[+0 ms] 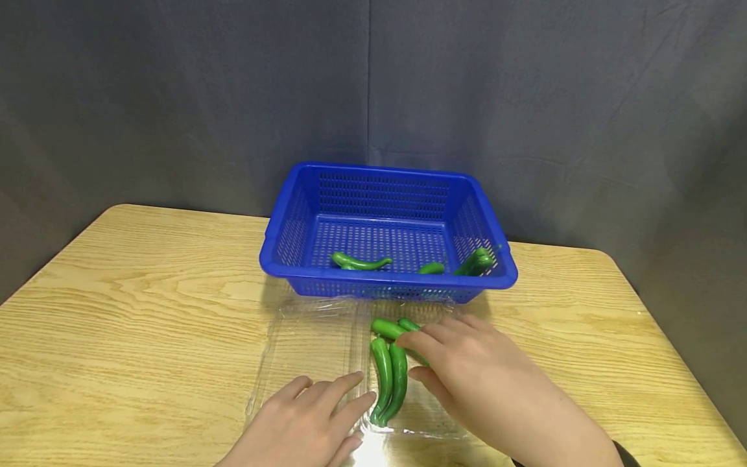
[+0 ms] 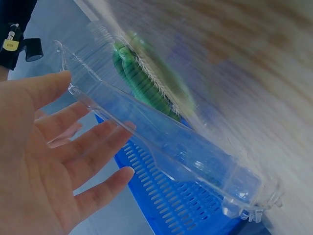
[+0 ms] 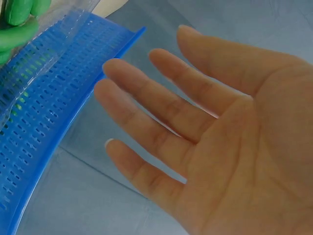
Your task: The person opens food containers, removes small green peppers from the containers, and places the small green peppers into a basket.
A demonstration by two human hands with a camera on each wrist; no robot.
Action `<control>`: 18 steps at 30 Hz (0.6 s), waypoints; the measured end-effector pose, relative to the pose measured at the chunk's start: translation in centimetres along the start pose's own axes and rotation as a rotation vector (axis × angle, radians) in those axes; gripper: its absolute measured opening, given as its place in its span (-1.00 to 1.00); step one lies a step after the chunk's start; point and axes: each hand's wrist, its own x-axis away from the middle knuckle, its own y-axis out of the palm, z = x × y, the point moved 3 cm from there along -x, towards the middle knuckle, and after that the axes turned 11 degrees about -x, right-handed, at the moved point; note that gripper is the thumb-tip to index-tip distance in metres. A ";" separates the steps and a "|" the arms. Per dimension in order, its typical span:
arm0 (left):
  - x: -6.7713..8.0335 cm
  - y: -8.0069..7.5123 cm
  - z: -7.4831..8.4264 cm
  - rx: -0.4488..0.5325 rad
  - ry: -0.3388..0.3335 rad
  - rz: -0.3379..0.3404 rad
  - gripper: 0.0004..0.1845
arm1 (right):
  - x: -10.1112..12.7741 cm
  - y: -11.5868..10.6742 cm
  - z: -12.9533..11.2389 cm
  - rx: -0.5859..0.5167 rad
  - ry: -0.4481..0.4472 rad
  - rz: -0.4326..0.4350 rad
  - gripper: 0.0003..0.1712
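A clear hinged plastic box [image 1: 312, 347] lies opened flat on the table, seen also edge-on in the left wrist view. Several long green peppers [image 1: 382, 373] are in its right half, two side by side lengthwise and others slanting behind them. My left hand [image 1: 306, 421], fingers spread and relaxed, is at the near middle of the box, its fingertips close to the hinge. Over the right half hovers my right hand [image 1: 475, 370], covering part of the slanted peppers. Its palm, in the right wrist view, holds nothing, and the fingers [image 3: 146, 122] are apart.
Directly behind the box stands a blue slotted basket [image 1: 385, 280]. Inside it are a curved green pepper [image 1: 362, 263] on the left and a few more peppers [image 1: 480, 261] at the right. A wooden table [image 1: 146, 324] carries everything, with a grey curtain [image 1: 233, 97] behind.
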 end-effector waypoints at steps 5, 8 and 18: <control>-0.1 0.0 0.0 -0.002 0.002 -0.019 -0.61 | 0.1 0.5 -0.2 0.027 0.012 -0.059 -0.60; -0.1 0.0 0.0 0.002 0.002 -0.028 -0.60 | 0.1 0.8 -0.2 0.023 0.033 -0.102 -0.62; -0.1 -0.1 0.1 -0.015 0.005 -0.033 -0.60 | 0.2 1.6 -0.1 -0.003 0.081 -0.185 -0.58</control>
